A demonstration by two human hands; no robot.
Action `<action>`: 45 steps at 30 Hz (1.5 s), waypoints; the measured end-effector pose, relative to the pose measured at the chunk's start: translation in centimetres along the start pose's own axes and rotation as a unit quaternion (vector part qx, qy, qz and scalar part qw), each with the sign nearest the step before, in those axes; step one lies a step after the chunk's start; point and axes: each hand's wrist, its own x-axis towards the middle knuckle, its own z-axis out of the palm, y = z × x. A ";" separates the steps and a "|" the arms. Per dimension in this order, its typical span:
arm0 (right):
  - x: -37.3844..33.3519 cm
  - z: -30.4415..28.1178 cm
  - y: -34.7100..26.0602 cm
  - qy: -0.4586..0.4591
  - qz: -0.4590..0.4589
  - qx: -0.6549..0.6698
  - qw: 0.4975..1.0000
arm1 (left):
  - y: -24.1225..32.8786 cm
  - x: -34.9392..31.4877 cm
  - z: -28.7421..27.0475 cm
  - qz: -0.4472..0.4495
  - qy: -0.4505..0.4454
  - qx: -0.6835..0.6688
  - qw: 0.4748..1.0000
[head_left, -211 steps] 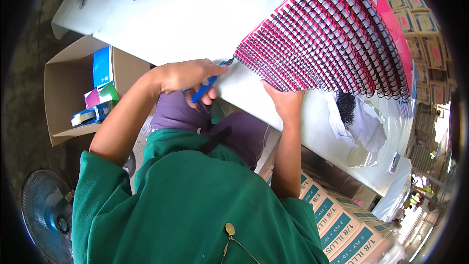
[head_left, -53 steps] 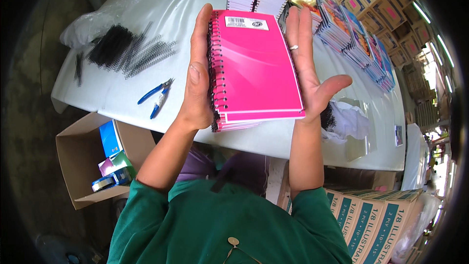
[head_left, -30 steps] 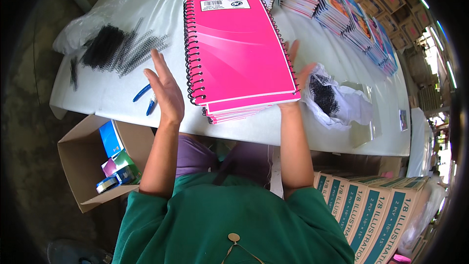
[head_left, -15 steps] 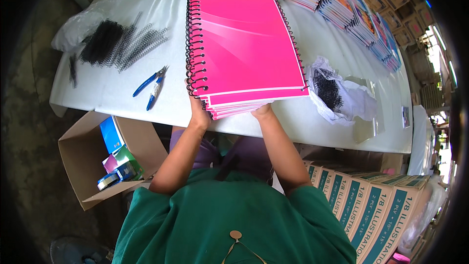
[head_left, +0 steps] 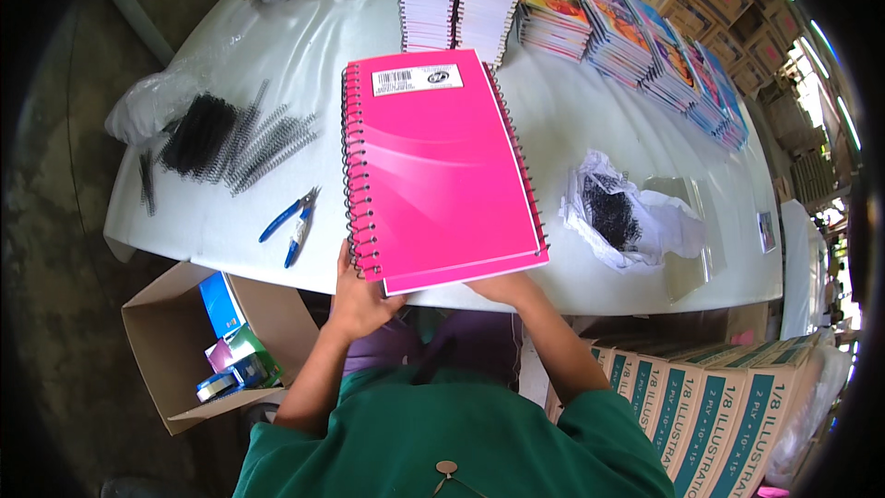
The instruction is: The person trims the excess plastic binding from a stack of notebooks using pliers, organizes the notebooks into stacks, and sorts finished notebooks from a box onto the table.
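Observation:
A stack of pink spiral notebooks (head_left: 442, 166) with black wire coils along both long sides is held at the near edge of the white table. My left hand (head_left: 359, 300) grips its near left corner, thumb up beside the coils. My right hand (head_left: 505, 288) grips the near edge toward the right, its fingers hidden beneath the stack. Left of the stack lie blue-handled cutting pliers (head_left: 291, 224). Farther left, black spiral coils (head_left: 207, 138) are heaped on the table.
Tall stacks of spiral notebooks (head_left: 429, 0) stand just beyond. Colourful notebooks (head_left: 636, 46) line the far right. A white bag (head_left: 595, 244) holding black coils lies to the right. Below the table are an open cardboard box (head_left: 171, 350) at left and packed cartons (head_left: 710, 415) at right.
The stack of pink notebooks has come lower and nearer to me, with both hands still on it. My view has tilted up, so the tall notebook stacks behind show more.

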 end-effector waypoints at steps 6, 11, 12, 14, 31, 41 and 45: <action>0.5 0.6 0.5 0.030 -0.035 -0.022 0.999 | -0.3 0.7 0.8 -0.004 0.025 0.049 0.998; 3.5 0.7 0.7 0.054 -0.068 -0.113 0.990 | 0.0 3.1 -0.8 0.006 0.048 0.136 0.990; 4.6 0.8 1.0 0.069 -0.085 -0.147 0.983 | -0.3 3.7 -1.1 0.006 0.074 0.146 0.987; 7.1 1.4 0.8 0.100 -0.099 -0.197 0.970 | -2.1 4.8 -1.5 0.000 0.126 0.161 0.979; 23.8 -0.1 0.5 0.217 -0.064 -0.176 0.958 | -9.2 19.0 -6.0 -0.048 0.216 -0.004 0.975; 27.2 -6.9 3.8 0.228 -0.095 -0.097 0.964 | -6.3 21.7 -6.7 -0.092 0.224 0.130 0.962; 28.3 -7.6 3.7 0.176 -0.074 -0.227 0.955 | -6.5 22.6 -7.1 -0.130 0.223 0.166 0.952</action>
